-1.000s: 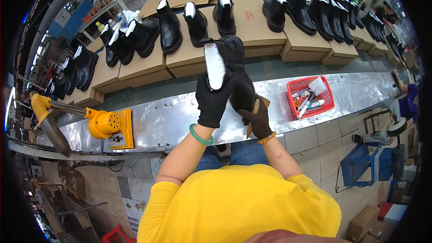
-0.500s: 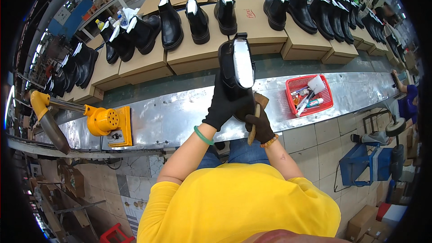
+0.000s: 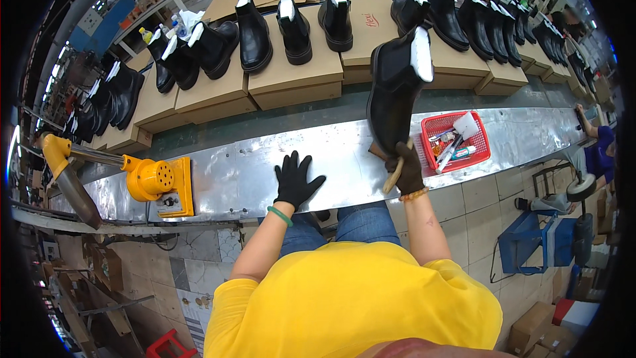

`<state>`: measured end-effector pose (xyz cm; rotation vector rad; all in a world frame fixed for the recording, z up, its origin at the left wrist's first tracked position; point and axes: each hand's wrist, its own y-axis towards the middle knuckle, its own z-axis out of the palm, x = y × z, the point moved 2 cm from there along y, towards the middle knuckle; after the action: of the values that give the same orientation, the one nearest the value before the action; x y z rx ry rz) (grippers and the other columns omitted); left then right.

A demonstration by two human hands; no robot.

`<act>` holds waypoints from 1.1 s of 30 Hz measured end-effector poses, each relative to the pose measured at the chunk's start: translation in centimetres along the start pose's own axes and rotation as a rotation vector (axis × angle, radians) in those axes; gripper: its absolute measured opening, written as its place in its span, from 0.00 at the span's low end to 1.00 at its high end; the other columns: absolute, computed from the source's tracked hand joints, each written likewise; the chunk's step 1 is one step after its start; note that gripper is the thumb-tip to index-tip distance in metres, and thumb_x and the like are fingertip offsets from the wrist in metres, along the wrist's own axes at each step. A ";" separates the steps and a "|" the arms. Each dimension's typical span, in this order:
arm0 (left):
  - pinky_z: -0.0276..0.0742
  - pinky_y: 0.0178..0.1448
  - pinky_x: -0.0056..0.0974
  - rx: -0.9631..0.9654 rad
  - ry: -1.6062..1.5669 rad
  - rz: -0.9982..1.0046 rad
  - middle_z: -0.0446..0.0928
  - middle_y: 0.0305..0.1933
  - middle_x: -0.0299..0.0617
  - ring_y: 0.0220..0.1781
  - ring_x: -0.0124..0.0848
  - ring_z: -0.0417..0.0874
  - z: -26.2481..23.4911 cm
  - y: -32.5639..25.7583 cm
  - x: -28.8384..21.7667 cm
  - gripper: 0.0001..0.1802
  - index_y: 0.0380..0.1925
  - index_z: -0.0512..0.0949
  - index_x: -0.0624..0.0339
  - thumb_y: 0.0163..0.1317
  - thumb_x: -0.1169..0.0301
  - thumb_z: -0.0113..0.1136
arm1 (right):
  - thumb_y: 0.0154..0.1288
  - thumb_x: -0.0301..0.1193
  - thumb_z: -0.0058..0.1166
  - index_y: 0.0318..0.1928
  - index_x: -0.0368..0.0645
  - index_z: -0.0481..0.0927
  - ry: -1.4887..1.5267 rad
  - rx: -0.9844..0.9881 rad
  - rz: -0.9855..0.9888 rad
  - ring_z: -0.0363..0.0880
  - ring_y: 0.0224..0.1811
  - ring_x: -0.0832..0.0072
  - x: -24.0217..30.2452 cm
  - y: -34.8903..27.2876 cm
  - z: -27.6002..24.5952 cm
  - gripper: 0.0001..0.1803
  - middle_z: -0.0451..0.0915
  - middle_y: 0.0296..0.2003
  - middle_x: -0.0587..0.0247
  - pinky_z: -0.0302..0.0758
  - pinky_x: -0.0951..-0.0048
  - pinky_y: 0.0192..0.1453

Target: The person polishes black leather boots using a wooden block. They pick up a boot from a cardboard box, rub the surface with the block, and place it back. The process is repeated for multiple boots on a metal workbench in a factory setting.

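A black ankle boot (image 3: 397,89) with white stuffing in its shaft is held up over the shiny metal bench (image 3: 252,172). My right hand (image 3: 407,167), in a black glove, grips the boot by its heel end together with a wooden-handled tool (image 3: 392,174). The boot's toe points up and away toward the cardboard boxes. My left hand (image 3: 295,179), also gloved in black with a green band at the wrist, rests flat on the bench with fingers spread, holding nothing. It lies left of the boot, apart from it.
A red basket (image 3: 487,142) of small tools and tubes sits right of the boot. A yellow machine (image 3: 156,182) stands at the left of the bench. Several black boots (image 3: 291,26) stand on cardboard boxes (image 3: 298,73) behind. Another person's arm (image 3: 589,129) shows far right.
My left hand let go of the boot and dropped flat onto the bench. The boot swung to the right and now hangs from my right hand alone.
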<state>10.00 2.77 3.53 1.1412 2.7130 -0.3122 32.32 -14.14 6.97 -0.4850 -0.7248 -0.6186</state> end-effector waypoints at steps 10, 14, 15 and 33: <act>0.38 0.70 0.64 -0.334 0.025 0.119 0.61 0.68 0.49 0.71 0.50 0.57 1.6 -1.6 0.6 0.36 0.60 0.69 0.47 0.54 0.42 0.55 | 0.52 0.37 0.65 0.30 0.50 0.75 -0.167 -0.160 -0.109 0.69 0.13 0.79 6.7 12.6 1.8 0.12 0.70 0.16 0.71 0.68 0.77 0.16; 0.39 0.70 0.65 -0.335 0.036 0.098 0.63 0.67 0.49 0.70 0.49 0.59 1.4 -1.6 0.7 0.34 0.60 0.70 0.47 0.55 0.44 0.55 | 0.49 0.38 0.67 0.30 0.48 0.77 -0.189 -0.227 -0.118 0.70 0.15 0.78 8.3 16.8 5.7 0.13 0.70 0.16 0.69 0.68 0.76 0.19; 0.39 0.70 0.65 -0.344 0.039 0.099 0.63 0.67 0.49 0.70 0.49 0.59 1.5 -1.7 0.6 0.34 0.60 0.70 0.47 0.55 0.44 0.54 | 0.49 0.38 0.67 0.31 0.48 0.77 -0.215 -0.238 -0.134 0.70 0.15 0.78 8.6 18.4 5.9 0.13 0.71 0.16 0.68 0.69 0.75 0.19; 0.39 0.70 0.64 -0.353 0.019 0.094 0.63 0.66 0.49 0.69 0.50 0.60 1.2 -1.3 0.4 0.33 0.58 0.71 0.49 0.54 0.46 0.57 | 0.51 0.43 0.53 0.59 0.28 0.66 -1.171 -0.254 -0.153 0.84 0.29 0.63 9.2 37.0 6.1 0.38 0.83 0.29 0.51 0.78 0.70 0.39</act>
<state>8.86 1.84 2.44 1.1627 2.5786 0.1859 59.58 12.96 10.49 -1.0550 -1.8131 -0.5352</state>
